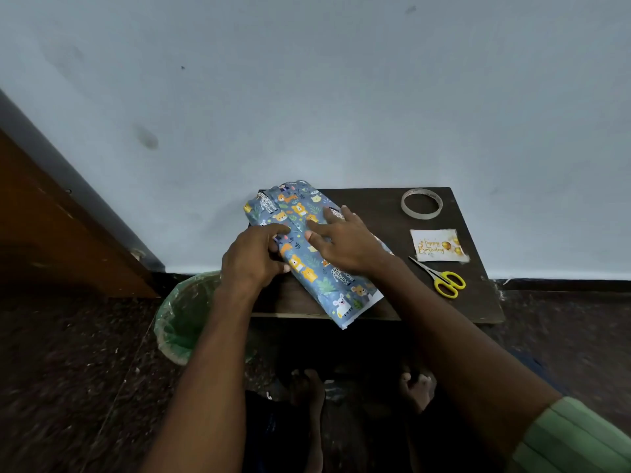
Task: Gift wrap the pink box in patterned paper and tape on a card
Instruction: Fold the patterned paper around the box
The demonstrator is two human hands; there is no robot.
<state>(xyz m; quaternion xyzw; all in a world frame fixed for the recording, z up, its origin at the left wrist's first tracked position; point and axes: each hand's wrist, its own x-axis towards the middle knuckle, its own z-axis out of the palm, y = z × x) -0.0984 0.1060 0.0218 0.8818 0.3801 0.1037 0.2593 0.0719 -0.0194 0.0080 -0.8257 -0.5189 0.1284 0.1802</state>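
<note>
In the middle of the frame a parcel (309, 254) covered with blue patterned paper with animals lies slanted on the dark tabletop (386, 206), and its lower end goes over the near edge. The pink box itself cannot be seen under the paper. The left hand (254, 259) is at the left side of the parcel; its fingers are curled around the paper edge there and its forefinger presses on top. The right hand (345, 238) lies flat on the top of the parcel, fingers straight and spread apart, pressing the paper. In the right part of the frame, apart from the parcel, are a roll of tape (422, 203), below it a card (438, 245) with "Happy Birthday", and below that yellow-handled scissors (440, 278). A bin with a green bag (186, 319) stands on the floor at the lower left of the tabletop.
</note>
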